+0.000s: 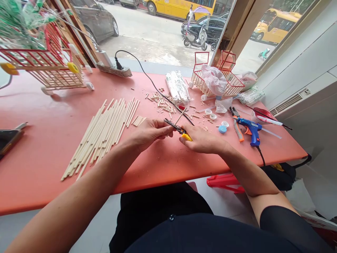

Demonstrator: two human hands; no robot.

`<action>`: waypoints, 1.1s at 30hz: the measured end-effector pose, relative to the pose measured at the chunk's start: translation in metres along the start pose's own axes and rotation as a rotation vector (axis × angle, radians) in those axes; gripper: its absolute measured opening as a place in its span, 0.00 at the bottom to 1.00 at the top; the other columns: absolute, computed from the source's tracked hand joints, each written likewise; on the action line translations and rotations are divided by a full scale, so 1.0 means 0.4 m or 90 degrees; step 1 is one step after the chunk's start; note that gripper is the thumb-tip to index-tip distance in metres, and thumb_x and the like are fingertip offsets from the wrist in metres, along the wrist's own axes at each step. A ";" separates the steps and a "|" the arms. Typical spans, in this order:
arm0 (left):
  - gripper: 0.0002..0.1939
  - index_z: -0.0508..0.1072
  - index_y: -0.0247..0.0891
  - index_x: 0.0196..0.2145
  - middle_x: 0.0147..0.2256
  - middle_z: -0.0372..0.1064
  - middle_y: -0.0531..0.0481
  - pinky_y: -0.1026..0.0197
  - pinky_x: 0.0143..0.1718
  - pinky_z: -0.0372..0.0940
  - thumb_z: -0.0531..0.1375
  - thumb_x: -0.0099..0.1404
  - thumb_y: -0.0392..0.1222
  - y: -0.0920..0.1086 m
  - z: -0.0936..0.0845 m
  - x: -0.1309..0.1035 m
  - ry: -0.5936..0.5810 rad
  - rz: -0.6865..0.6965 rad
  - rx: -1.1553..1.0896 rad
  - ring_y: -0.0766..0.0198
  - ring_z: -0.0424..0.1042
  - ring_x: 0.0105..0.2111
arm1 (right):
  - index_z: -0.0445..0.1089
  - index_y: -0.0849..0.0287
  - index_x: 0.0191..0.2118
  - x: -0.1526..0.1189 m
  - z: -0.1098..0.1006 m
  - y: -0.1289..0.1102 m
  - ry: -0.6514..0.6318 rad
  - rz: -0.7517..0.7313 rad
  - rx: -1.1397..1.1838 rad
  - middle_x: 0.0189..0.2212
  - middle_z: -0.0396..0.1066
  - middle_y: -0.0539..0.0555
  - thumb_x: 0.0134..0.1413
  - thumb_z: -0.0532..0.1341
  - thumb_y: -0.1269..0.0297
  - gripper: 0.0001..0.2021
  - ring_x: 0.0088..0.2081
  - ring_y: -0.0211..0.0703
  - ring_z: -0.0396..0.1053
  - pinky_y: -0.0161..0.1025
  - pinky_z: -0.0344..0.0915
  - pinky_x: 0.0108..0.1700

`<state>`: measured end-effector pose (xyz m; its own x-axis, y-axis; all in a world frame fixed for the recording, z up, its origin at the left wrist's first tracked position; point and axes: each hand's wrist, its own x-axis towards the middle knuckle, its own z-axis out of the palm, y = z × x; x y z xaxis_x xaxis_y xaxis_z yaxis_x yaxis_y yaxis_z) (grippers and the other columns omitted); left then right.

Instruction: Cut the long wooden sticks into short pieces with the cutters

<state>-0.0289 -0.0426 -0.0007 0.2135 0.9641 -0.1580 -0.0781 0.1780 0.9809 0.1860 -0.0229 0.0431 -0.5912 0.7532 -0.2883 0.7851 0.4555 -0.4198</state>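
Over the middle of the red table point(147, 172), my right hand point(204, 138) is closed round the yellow handles of a pair of pliers-like cutters point(179, 129). Their dark jaws point left and lie across a thin wooden stick point(180, 117). My left hand point(154, 133) pinches the lower end of that stick, close to the jaws. Beside my left forearm lies a spread pile of long pale wooden sticks point(105, 130). A small row of shorter sticks point(139, 121) sits just behind my left hand. Cut stubs point(163, 103) are scattered beyond both hands.
A blue glue gun point(251, 130) and orange-handled pliers point(238, 128) lie at right, near bottle caps point(222, 129). A black cord point(147, 75) runs from a power strip point(114, 69). Small stick-built carts point(50, 66) stand at left and back right, by a wrapped bundle point(177, 88).
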 end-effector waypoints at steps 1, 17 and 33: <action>0.26 0.84 0.35 0.25 0.24 0.74 0.47 0.64 0.26 0.56 0.80 0.45 0.61 0.000 0.000 0.000 0.000 0.001 0.001 0.70 0.61 0.24 | 0.67 0.60 0.50 0.000 0.000 0.000 -0.001 0.000 0.002 0.48 0.77 0.64 0.69 0.56 0.60 0.11 0.46 0.54 0.74 0.44 0.66 0.45; 0.25 0.84 0.35 0.24 0.23 0.73 0.47 0.64 0.27 0.56 0.81 0.43 0.60 0.012 0.007 -0.006 0.014 0.006 0.019 0.69 0.60 0.24 | 0.68 0.62 0.52 -0.002 0.008 0.003 0.019 -0.017 0.011 0.50 0.77 0.65 0.70 0.55 0.64 0.12 0.47 0.53 0.73 0.44 0.65 0.45; 0.20 0.84 0.35 0.28 0.26 0.75 0.47 0.62 0.26 0.55 0.76 0.56 0.57 0.015 -0.014 -0.004 0.025 0.107 0.026 0.69 0.61 0.24 | 0.72 0.60 0.62 -0.008 -0.011 -0.039 0.084 -0.052 -0.002 0.54 0.79 0.62 0.75 0.56 0.62 0.17 0.53 0.52 0.73 0.43 0.62 0.52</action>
<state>-0.0351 -0.0419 0.0048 0.1623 0.9867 0.0043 -0.0692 0.0070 0.9976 0.1763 -0.0302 0.0545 -0.6232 0.7699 -0.1374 0.7363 0.5184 -0.4348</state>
